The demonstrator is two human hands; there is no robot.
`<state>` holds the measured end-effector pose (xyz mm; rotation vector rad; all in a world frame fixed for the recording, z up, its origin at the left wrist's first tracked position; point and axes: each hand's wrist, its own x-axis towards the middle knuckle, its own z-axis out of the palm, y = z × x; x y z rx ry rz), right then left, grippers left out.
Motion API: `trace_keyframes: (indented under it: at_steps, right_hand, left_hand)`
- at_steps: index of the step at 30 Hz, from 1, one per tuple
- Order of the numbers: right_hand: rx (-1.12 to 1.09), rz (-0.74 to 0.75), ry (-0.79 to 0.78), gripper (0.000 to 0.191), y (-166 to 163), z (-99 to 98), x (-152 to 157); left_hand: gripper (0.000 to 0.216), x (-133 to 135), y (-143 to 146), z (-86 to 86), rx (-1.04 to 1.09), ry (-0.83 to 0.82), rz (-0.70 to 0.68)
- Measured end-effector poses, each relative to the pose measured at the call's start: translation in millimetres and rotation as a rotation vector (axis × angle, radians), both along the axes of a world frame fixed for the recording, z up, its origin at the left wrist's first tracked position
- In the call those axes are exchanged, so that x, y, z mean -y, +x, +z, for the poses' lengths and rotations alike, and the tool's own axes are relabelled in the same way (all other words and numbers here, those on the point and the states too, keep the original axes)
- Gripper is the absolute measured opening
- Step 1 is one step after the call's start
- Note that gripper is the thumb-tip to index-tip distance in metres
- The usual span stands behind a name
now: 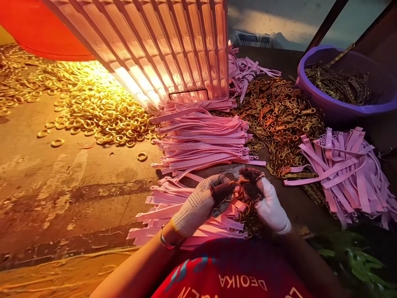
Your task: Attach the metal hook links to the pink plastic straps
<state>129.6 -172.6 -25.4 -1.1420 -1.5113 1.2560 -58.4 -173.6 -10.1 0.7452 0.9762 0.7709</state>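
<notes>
My left hand (201, 203) and my right hand (268, 198), both in white knit gloves with dark fingertips, meet low in the middle of the view. Their fingers are pinched together on small metal clasps and rings (238, 186). A bunch of metal clasps (248, 217) hangs under my right hand. Just below both hands lies a stack of pink straps (161, 207). A bigger stack of pink straps (201, 140) lies just beyond them.
Gold rings (93, 107) are strewn over the floor at left. A heap of metal clasps (279, 116) lies at centre right, beside a purple basin (341, 107) of more. More pink straps (350, 174) lie at right. A ribbed plastic crate (161, 45) stands behind.
</notes>
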Motion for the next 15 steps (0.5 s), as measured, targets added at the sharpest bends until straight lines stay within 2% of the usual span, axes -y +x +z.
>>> trace_keyframes:
  at_steps: [4, 6, 8, 11, 13, 15]
  right_hand:
    - [0.184, 0.301, 0.242, 0.04, 15, 0.7, -14]
    - [0.275, 0.406, 0.38, 0.037, 16, 0.6, -19]
    - [0.436, 0.409, 0.445, 0.03, 16, 1.9, -21]
    - [0.814, 0.388, 0.443, 0.019, 14, 9.2, -21]
    - [1.03, 0.448, 0.445, 0.016, 12, 16.5, -20]
    - [1.13, 0.495, 0.458, 0.014, 7, 22.1, -18]
  left_hand:
    - [0.04, -2, -1, -7.6, -0.024, -0.086, -0.164]
    - [0.039, -3, -1, -12.9, -0.047, -0.133, -0.19]
    - [0.038, -4, -3, -15.3, -0.091, -0.138, -0.171]
    - [0.032, -5, -8, -9.8, -0.194, -0.016, -0.163]
    - [0.026, -5, -10, -2.7, -0.276, 0.098, -0.183]
    - [0.025, -6, -10, 3.1, -0.281, 0.12, -0.211]
